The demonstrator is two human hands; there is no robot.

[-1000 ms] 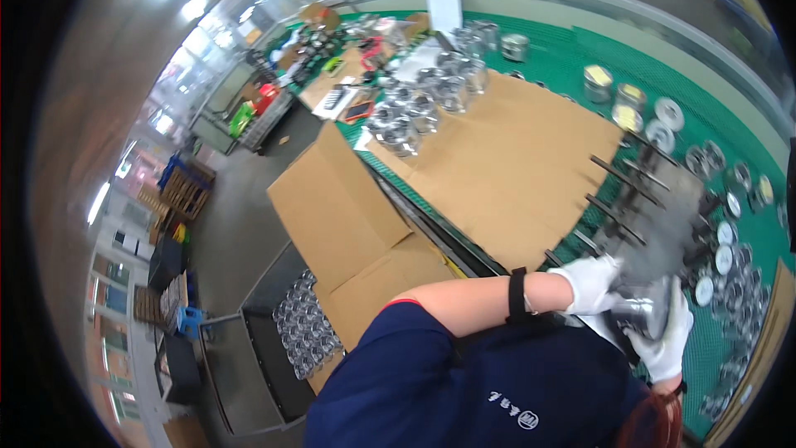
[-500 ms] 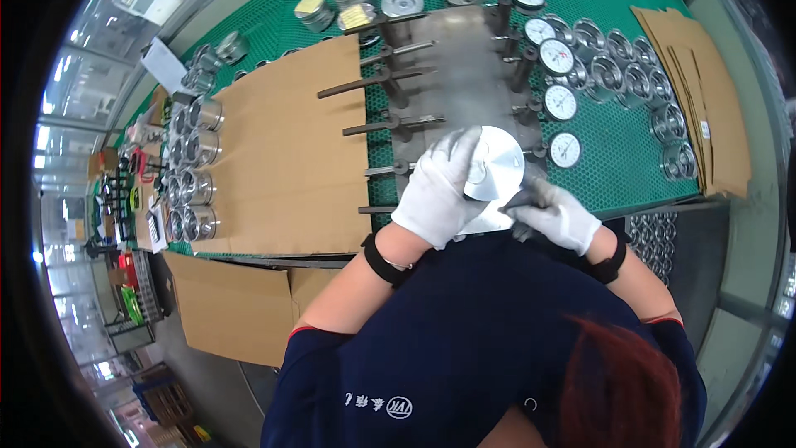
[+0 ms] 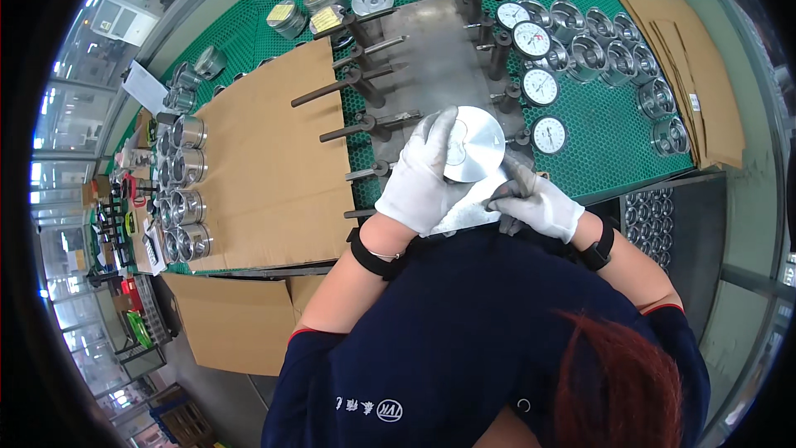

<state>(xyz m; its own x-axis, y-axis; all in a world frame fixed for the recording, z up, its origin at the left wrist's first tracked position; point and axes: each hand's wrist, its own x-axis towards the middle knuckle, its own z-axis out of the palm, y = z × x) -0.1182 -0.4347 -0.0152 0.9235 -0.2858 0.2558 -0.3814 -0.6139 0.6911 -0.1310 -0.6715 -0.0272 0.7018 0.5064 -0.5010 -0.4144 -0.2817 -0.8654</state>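
- The silver piston [image 3: 485, 145] is by the tabletop's [image 3: 593, 145] near edge, round face up, showing no long axis.
- The left hand [image 3: 421, 172] is nearer: its fingers hold the piston's left rim, so the piston lies just right of them.
- The right hand [image 3: 537, 201] is at its lower right, fingers bent; whether they grip anything, I cannot tell.

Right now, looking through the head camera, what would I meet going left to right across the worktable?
Shiny metal cylinders → flat cardboard sheet → gloved left hand → silver round-topped piece → gloved right hand → stacked cardboard.
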